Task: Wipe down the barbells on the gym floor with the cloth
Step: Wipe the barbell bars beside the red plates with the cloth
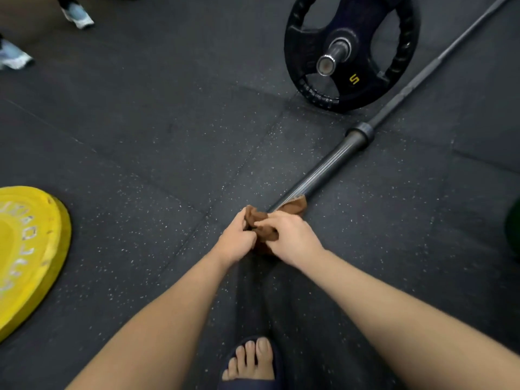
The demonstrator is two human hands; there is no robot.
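Two grips close on the brown cloth (pixel 264 232) bunched over the barbell's (pixel 332 164) near end, hiding its tip: far left of the barbell a yellow plate (pixel 31 249) is cut off by the frame, then the left hand (pixel 236 240) pinches the cloth and the right hand (pixel 292 237) clutches it.

Black speckled rubber floor (pixel 135 130) carries barbell (pixel 332 171), flat yellow plate (pixel 31 249), upright black plate (pixel 394 77).

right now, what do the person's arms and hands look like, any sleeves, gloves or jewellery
The left hand and right hand are bare: no gloves, rings, watch or wristband show. The left forearm and right forearm are uncovered up to the picture's edge, so no sleeve is in view. No markings are visible.
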